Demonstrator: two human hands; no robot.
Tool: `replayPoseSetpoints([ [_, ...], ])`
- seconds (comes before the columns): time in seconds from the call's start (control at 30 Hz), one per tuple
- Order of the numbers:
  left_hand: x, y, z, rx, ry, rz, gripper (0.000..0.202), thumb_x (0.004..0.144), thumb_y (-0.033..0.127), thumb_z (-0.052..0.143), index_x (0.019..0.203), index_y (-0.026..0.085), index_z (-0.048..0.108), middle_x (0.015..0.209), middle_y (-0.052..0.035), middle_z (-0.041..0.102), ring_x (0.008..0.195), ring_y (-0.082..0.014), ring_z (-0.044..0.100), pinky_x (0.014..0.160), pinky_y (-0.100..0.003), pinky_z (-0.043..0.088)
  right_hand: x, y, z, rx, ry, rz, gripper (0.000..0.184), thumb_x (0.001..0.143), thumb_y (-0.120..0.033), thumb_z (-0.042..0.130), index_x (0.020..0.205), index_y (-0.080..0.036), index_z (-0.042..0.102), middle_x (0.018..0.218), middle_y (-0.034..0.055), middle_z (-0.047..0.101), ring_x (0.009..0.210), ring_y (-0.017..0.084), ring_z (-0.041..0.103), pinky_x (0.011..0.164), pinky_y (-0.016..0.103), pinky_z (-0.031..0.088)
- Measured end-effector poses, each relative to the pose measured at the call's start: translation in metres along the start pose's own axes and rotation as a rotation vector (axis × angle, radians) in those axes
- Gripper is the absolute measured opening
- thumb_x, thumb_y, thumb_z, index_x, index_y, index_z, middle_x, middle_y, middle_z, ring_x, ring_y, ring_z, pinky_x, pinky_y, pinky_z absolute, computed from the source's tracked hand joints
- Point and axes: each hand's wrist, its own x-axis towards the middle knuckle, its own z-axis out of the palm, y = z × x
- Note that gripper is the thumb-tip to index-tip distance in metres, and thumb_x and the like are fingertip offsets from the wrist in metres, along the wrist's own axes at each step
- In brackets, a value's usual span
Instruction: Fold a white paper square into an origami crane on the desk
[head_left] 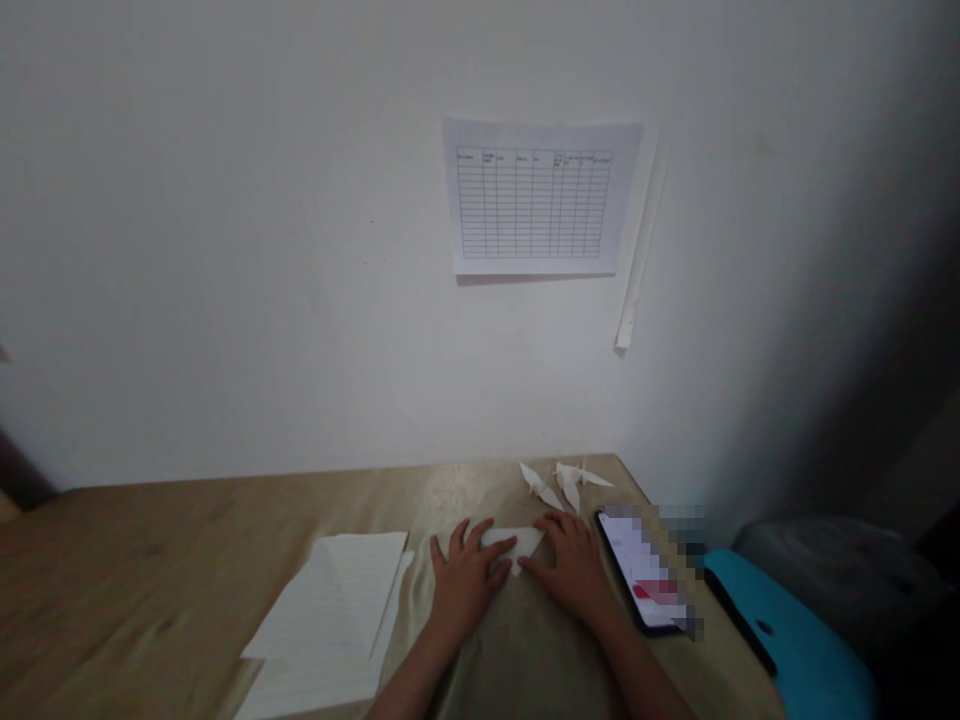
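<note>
A small folded piece of white paper (516, 543) lies flat on the wooden table (165, 560). My left hand (466, 580) rests on its left part with fingers spread and thumb pressed by the paper's lower edge. My right hand (571, 562) lies flat on its right end, fingers stretched out. Both hands press the paper down against the table. Two finished white paper cranes (559, 482) stand just beyond my right hand, near the wall.
A stack of lined white sheets (337, 610) lies left of my left hand. A phone (641, 578) with a lit screen sits right of my right hand. A blue object (787, 640) is off the table's right edge. A printed table sheet (536, 200) hangs on the wall.
</note>
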Motion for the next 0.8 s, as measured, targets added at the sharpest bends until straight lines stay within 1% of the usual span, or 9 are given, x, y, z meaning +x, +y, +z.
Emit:
replayPoseSetpoints([
  [0.07,-0.001,0.001,-0.001,-0.004,-0.005,0.002,0.036,0.093,0.041,0.062,0.124,0.058,0.062,0.154,0.0087,0.050,0.148,-0.0334,0.032,0.117,-0.077,0.005,0.002,0.001,-0.002,0.016,0.013,0.003,0.053,0.080,-0.052,0.069,0.126,-0.027,0.064,0.141,0.0078,0.057,0.136,0.029,0.044,0.116,0.042,0.030],
  [0.17,-0.001,0.003,-0.004,-0.002,-0.017,-0.005,0.037,0.093,0.040,0.062,0.125,0.058,0.062,0.155,0.0086,0.050,0.149,-0.0332,0.032,0.117,-0.077,0.006,0.003,0.001,-0.002,0.027,0.032,0.003,0.057,0.074,-0.049,0.075,0.125,-0.026,0.065,0.140,0.0084,0.057,0.135,0.031,0.045,0.114,0.043,0.031],
  [0.23,-0.002,0.004,-0.006,0.003,-0.019,-0.011,0.038,0.093,0.039,0.061,0.126,0.057,0.062,0.155,0.0082,0.050,0.149,-0.0335,0.032,0.117,-0.077,0.006,0.005,0.001,-0.003,0.033,0.037,0.011,0.054,0.073,-0.048,0.077,0.122,-0.026,0.066,0.137,0.0086,0.059,0.133,0.031,0.047,0.113,0.044,0.032],
  [0.43,-0.002,0.007,-0.009,0.011,-0.030,-0.008,0.039,0.092,0.035,0.060,0.126,0.055,0.064,0.154,0.0064,0.050,0.148,-0.0353,0.032,0.116,-0.078,0.005,0.016,0.007,-0.006,0.034,0.032,0.021,0.029,0.082,-0.037,0.070,0.111,-0.030,0.072,0.126,0.0049,0.063,0.123,0.028,0.055,0.106,0.042,0.038],
  [0.53,-0.001,0.007,-0.008,0.014,-0.034,-0.012,0.039,0.092,0.034,0.061,0.126,0.054,0.064,0.154,0.0055,0.050,0.148,-0.0359,0.032,0.116,-0.078,0.005,0.022,0.009,-0.008,0.024,0.030,0.018,0.023,0.088,-0.032,0.062,0.107,-0.032,0.074,0.122,0.0037,0.065,0.119,0.026,0.056,0.104,0.042,0.039],
  [0.63,-0.001,0.007,-0.007,0.019,-0.022,-0.008,0.040,0.092,0.034,0.061,0.126,0.055,0.063,0.153,0.0063,0.051,0.147,-0.0353,0.032,0.116,-0.077,0.005,0.026,0.009,-0.010,0.011,0.019,0.042,0.026,0.090,-0.026,0.055,0.104,-0.034,0.076,0.121,0.0033,0.066,0.116,0.026,0.057,0.099,0.041,0.042],
  [0.8,-0.001,0.006,-0.007,0.008,-0.025,-0.004,0.038,0.093,0.035,0.060,0.125,0.055,0.064,0.154,0.0063,0.051,0.147,-0.0358,0.032,0.116,-0.077,0.006,0.030,0.006,-0.013,-0.024,0.019,0.085,0.036,0.090,-0.018,0.050,0.102,-0.037,0.078,0.118,0.0028,0.066,0.112,0.026,0.057,0.093,0.039,0.043],
])
